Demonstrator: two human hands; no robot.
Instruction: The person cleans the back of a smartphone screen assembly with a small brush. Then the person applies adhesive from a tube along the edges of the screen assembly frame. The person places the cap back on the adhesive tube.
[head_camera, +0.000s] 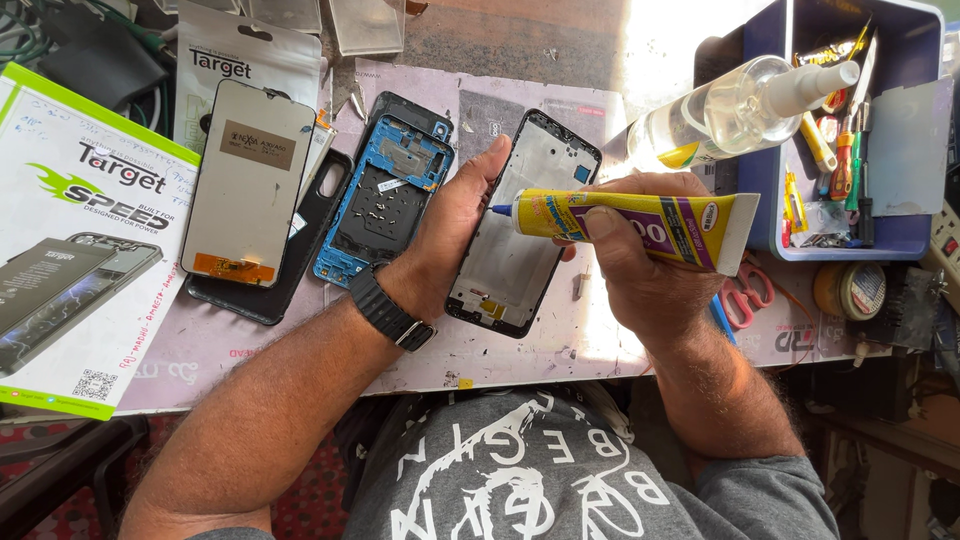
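My left hand (452, 232) grips the left edge of a black phone frame (522, 245) and holds it tilted above the work mat. My right hand (640, 255) squeezes a yellow and purple glue tube (655, 222), whose blue nozzle (502, 210) points at the frame's left edge near my left thumb. A black watch band (388, 308) is on my left wrist.
A blue phone midframe (385, 195), a display panel lying face down (248, 185) and a dark back cover (300, 262) lie on the mat to the left. A white box (75, 235) sits far left. A blue tray (905, 170) with tools and a spray bottle (735, 105) stands right; scissors (745, 292) and tape (850, 290) lie below it.
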